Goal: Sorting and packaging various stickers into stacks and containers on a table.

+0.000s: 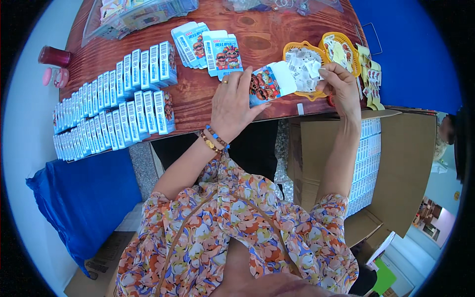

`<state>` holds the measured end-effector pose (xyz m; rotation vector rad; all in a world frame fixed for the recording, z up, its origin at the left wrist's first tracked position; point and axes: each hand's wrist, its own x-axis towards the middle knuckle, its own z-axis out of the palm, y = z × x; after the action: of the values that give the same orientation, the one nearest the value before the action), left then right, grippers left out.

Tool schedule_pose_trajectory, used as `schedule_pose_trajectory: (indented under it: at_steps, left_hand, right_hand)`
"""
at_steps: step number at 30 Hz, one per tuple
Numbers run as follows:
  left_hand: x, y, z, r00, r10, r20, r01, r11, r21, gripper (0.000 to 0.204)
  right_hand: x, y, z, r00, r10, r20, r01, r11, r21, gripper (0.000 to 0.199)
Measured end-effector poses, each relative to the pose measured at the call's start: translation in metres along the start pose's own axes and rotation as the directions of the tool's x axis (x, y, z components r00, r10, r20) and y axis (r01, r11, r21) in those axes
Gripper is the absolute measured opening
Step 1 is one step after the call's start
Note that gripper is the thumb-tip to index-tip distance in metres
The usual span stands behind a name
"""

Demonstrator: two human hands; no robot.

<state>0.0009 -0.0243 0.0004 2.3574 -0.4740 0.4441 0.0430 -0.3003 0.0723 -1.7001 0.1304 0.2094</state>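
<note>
My left hand (231, 103) grips a small blue cardboard box (264, 85) printed with cartoon figures, its white end flap standing open toward the right. Over a yellow plastic basket (312, 97) of small white packets (299, 64), the thumb and forefinger of my right hand (342, 91) are pinched together on what looks like a small white slip (313, 68). Flat, unfolded-looking blue boxes (225, 55) lie in overlapping piles beyond my left hand.
Two long rows of upright blue boxes (131, 111) line the table's left side. A second yellow basket (341, 35) and sticker strips (372, 81) lie at the right. An open carton (396, 173) with stacked boxes stands below the right edge; a clear bin (141, 17) sits at the back.
</note>
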Motion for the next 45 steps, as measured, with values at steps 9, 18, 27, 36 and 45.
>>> schedule_pose_trajectory:
  at_steps: [9,18,27,36,45]
  left_hand:
    - [0.008,0.014,0.002,0.999,0.043,0.012,-0.044,0.997,0.067,0.084]
    - [0.007,0.006,0.007,0.999,0.034,0.012,-0.034,0.998,0.053,0.085]
    - [0.002,0.004,-0.005,0.971,-0.215,0.106,0.223,0.972,-0.076,0.081]
    - [0.0,0.001,-0.007,0.981,-0.155,0.114,0.159,0.987,-0.032,0.085]
    - [-0.01,-0.009,-0.017,0.993,-0.121,-0.01,0.116,0.968,-0.221,0.087]
  right_hand:
    - [-0.02,-0.025,0.056,0.922,-0.323,0.213,0.387,0.795,-0.467,0.006]
    - [-0.019,-0.024,0.059,0.911,-0.384,0.149,0.39,0.689,-0.611,0.011]
    - [0.002,-0.002,0.017,0.988,-0.154,-0.002,0.096,0.627,-0.773,0.028]
    - [0.096,0.029,-0.071,0.845,-0.171,-0.507,-0.439,0.318,-0.84,0.029]
    - [0.114,0.043,-0.089,0.909,-0.142,-0.392,-0.357,0.218,-0.908,0.035]
